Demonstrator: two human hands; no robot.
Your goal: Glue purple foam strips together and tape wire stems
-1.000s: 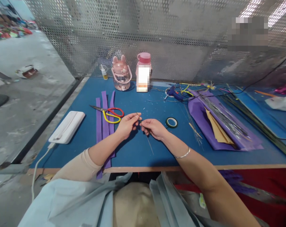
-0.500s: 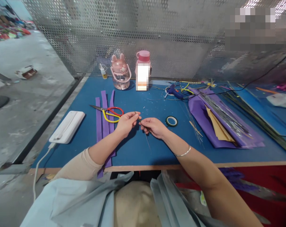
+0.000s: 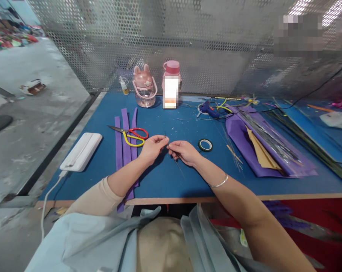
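Over the middle of the blue tabletop, my left hand [image 3: 154, 149] and my right hand [image 3: 185, 152] meet almost fingertip to fingertip. Both pinch a thin dark wire [image 3: 180, 168]; its tail slants down below my right hand, and a short tip shows above my left. Fingers cover most of the held part. Scissors [image 3: 131, 136] with one red and one yellow handle lie just left of my left hand, across several purple strips [image 3: 127, 151]. To the right of my right hand rests a roll of dark green tape [image 3: 205, 145].
A white power bank [image 3: 80, 152] with a cable lies at left. Two pink bottles [image 3: 144, 88] and a small glue bottle [image 3: 124, 86] stand along the back. A blue glue gun [image 3: 209, 109], purple sheeting [image 3: 244, 151] with wires on it, and green stems [image 3: 315, 143] occupy the right.
My left fingers have shifted slightly, with the thumb now closer to my right fingertips. The wire's tail has swung a little to the right. The things on the table stay put.
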